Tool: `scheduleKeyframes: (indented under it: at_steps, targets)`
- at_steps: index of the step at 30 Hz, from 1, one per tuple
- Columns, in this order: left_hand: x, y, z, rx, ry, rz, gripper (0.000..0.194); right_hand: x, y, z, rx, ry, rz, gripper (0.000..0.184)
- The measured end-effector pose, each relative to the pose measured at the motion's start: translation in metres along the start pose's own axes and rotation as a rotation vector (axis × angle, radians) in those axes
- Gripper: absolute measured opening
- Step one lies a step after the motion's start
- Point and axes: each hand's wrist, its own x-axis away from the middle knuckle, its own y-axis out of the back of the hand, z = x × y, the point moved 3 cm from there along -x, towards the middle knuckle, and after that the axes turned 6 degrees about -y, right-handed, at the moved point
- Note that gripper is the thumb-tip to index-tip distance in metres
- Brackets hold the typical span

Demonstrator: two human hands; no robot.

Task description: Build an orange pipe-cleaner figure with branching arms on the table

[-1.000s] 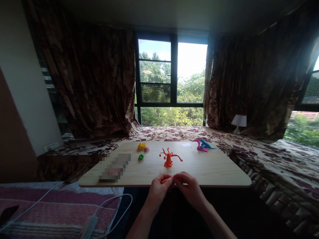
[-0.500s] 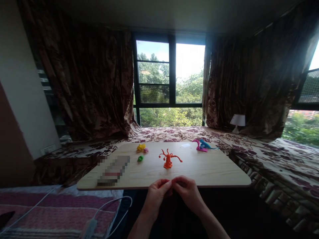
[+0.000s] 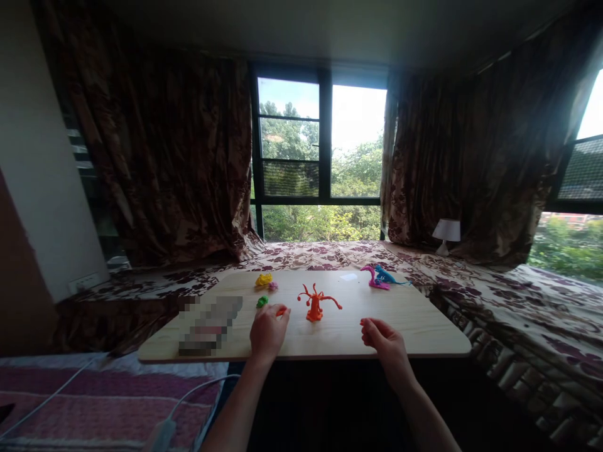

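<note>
An orange clay tree (image 3: 315, 307) with thin curling branches stands upright on the wooden table (image 3: 330, 342). To its left, my left hand (image 3: 268, 334) is closed, pinching a bit of orange clay (image 3: 281, 311) between thumb and fingers. My right hand (image 3: 384, 339) is over the front right of the table, fingertips closed on another small piece of orange clay (image 3: 362, 322). Just beyond my left hand lies a green clay lump (image 3: 262, 302). A yellow clay lump (image 3: 264, 280) and a small pink one (image 3: 273, 285) sit farther back.
At the back right stand a magenta clay figure (image 3: 375, 278) and a blue clay figure (image 3: 387, 275). A blurred-out flat object (image 3: 210, 326) lies at the left. A white cable (image 3: 198, 388) crosses the bedding. Beyond the table is a small lamp (image 3: 446, 231).
My hands were together at the table's front edge and have moved apart, left hand to the left and forward, right hand to the right. Orange clay now shows in each.
</note>
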Motion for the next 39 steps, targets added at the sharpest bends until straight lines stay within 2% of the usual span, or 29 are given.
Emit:
scheduleKeyframes:
  at_steps: [3,6,8,10,12,13,17,20,23,27,31,35,39]
  targets:
    - [-0.016,-0.010,0.011,-0.260,-0.053,0.126,0.028,-0.021,0.005,0.005,0.405,0.200,-0.015,0.023]
    - [-0.013,-0.015,0.017,-0.338,-0.059,0.215,0.031,-0.041,0.009,0.004,0.796,0.264,0.007,0.019]
    - [-0.008,-0.012,0.015,-0.328,-0.077,0.179,0.031,-0.050,0.011,0.002,0.964,0.265,0.026,0.019]
    - [-0.003,-0.005,0.006,-0.298,-0.107,0.088,0.032,-0.052,0.012,0.000,1.064,0.300,0.024,0.018]
    - [0.003,-0.001,-0.008,-0.257,-0.138,0.028,0.033,-0.048,0.010,0.000,1.120,0.351,0.008,0.020]
    - [0.006,-0.002,-0.015,-0.232,-0.152,0.038,0.033,-0.044,0.009,-0.001,1.135,0.373,0.008,0.021]
    - [0.024,-0.021,-0.046,-0.120,-0.281,0.247,0.030,-0.022,0.004,-0.003,1.150,0.438,0.053,0.027]
    - [0.037,-0.034,-0.057,-0.126,-0.302,0.273,0.038,-0.010,0.002,-0.004,1.175,0.475,0.075,0.029]
    - [0.040,-0.037,-0.057,-0.163,-0.282,0.320,0.039,-0.016,0.002,-0.005,1.221,0.447,0.083,0.029]
    - [0.030,-0.032,-0.048,-0.162,-0.321,0.371,0.036,-0.031,0.008,-0.004,1.246,0.373,0.096,0.031]
    - [0.023,-0.033,-0.036,-0.127,-0.340,0.404,0.035,-0.018,0.013,-0.006,1.228,0.387,0.209,0.036]
    - [0.024,-0.039,-0.028,-0.113,-0.316,0.384,0.037,-0.002,0.005,-0.005,1.240,0.421,0.341,0.039]
    - [0.023,-0.040,-0.025,-0.104,-0.312,0.376,0.037,-0.022,-0.001,-0.006,1.327,0.311,0.356,0.041]
